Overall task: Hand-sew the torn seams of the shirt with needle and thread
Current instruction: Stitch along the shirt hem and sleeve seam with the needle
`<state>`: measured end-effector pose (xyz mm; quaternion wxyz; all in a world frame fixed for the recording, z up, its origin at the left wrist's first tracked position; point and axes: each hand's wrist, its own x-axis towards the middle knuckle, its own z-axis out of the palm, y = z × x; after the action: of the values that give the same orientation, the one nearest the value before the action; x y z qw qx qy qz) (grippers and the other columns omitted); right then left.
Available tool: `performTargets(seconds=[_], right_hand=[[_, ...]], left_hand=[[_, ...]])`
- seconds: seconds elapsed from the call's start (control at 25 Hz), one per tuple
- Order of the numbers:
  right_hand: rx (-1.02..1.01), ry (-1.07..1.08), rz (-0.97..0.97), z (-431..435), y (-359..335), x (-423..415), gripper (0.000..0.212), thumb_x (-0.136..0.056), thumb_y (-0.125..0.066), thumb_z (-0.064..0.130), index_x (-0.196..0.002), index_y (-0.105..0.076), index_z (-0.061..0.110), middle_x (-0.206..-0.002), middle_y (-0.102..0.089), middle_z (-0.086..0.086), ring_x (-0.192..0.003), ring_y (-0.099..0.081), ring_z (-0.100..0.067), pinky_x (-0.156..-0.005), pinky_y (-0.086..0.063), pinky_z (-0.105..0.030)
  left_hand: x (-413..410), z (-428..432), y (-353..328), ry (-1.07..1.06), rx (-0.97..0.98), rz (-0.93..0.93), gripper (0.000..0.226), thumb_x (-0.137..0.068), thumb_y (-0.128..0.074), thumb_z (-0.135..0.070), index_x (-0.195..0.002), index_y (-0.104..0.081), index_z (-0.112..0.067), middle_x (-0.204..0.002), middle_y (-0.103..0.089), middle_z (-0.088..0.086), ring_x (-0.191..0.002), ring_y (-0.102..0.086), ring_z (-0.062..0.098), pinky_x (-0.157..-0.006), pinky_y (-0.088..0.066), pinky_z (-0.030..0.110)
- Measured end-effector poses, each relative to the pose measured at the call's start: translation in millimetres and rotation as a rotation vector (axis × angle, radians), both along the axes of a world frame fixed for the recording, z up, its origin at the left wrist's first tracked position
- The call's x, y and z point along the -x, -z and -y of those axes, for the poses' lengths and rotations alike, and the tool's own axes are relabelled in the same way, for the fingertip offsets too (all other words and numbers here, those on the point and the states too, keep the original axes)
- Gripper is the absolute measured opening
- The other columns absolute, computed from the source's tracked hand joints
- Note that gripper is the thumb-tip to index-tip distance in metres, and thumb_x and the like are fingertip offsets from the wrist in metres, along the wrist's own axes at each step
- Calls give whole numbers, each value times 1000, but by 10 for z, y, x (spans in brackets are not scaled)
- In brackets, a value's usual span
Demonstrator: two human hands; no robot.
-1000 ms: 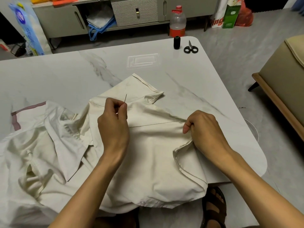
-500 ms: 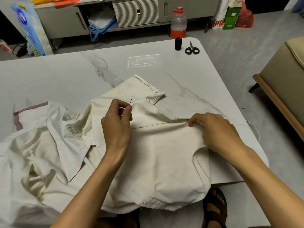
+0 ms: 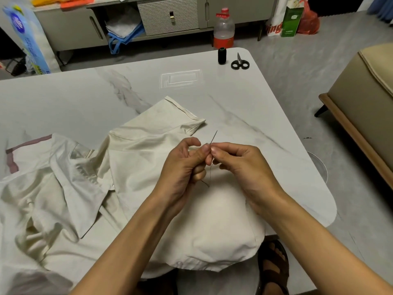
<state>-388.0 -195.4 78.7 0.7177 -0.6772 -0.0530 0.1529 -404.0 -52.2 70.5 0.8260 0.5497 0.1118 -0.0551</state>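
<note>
The single head-worn camera looks forward and down, close over the table (image 3: 265, 99) edge.

Marble-look table (image 3: 63, 99): black-handled scissors (image 3: 239, 63) at its far corner, well beyond the right hand (image 3: 240, 167). On the floor behind: plastic bottle w/ red cap (image 3: 223, 28), grey cabinet (image 3: 170, 15), blue bag (image 3: 121, 37) in its open shelf. Green carton (image 3: 291, 22) & red bag (image 3: 309, 22) farther R. Beige seat (image 3: 365, 99) R of the right hand. Blue-white pack (image 3: 25, 37) far beyond the left hand (image 3: 180, 169), to its L.
</note>
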Motion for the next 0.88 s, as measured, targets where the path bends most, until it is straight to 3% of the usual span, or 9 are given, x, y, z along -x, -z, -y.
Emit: performTargets(seconds=[0.24, 0.44, 0.56, 0.64, 0.76, 0.88], right_hand=[[-167, 29, -118, 45, 67, 22, 14, -92, -61, 15, -94, -73, 9, -74, -66, 1, -79, -59, -7, -81, -39, -25], [-310, 71, -179, 2, 134, 34, 14, -96, -54, 9, -92, -65, 1, -65, -57, -4, -76, -58, -17, -83, -49, -24], [-396, 153, -279, -29, 269, 44, 17, -100, -50, 9, -96, -62, -2, -72, -60, -9, -76, -56, -29, -83, -51, -34], [-333, 244, -309, 13, 325, 28, 17, -101, -47, 9, -98, -61, -1, -82, -68, -8, -75, -64, -19, -77, -55, -25], [-56, 299, -187, 128, 366, 5, 16, -102, -47, 10, -96, -60, 3, -75, -68, -1, -66, -62, -8, -64, -51, -18], [124, 244, -96, 211, 394, -10, 14, -100, -51, 9, -93, -61, 2, -65, -64, 3, -60, -56, -6, -60, -47, -17]], left_hand=[[-20, 47, -24, 90, 70, -57, 35, -80, -67, -17, -105, -44, -12, -61, -52, 2, -41, -22, 5, -40, -18, 17], [-11, 42, -21, 185, 28, -82, 24, -87, -65, -15, -102, -47, -11, -65, -57, 7, -42, -26, 6, -39, -25, 16], [-8, -54, -12, 214, -242, -103, 13, -99, -58, -18, -102, -52, -8, -76, -69, 14, -53, -52, 17, -54, -48, 24], [-24, -120, 48, 117, -463, -95, 13, -102, -55, -19, -94, -56, -9, -80, -74, 14, -65, -66, 25, -67, -56, 34], [-100, -123, 178, -85, -928, 141, 5, -96, -63, -15, -92, -60, -14, -79, -71, 0, -74, -65, 17, -73, -51, 29], [-240, -45, 288, -28, -1316, 396, 21, -91, -70, -18, -111, -65, -19, -109, -65, -4, -104, -52, 18, -86, -38, 24]])
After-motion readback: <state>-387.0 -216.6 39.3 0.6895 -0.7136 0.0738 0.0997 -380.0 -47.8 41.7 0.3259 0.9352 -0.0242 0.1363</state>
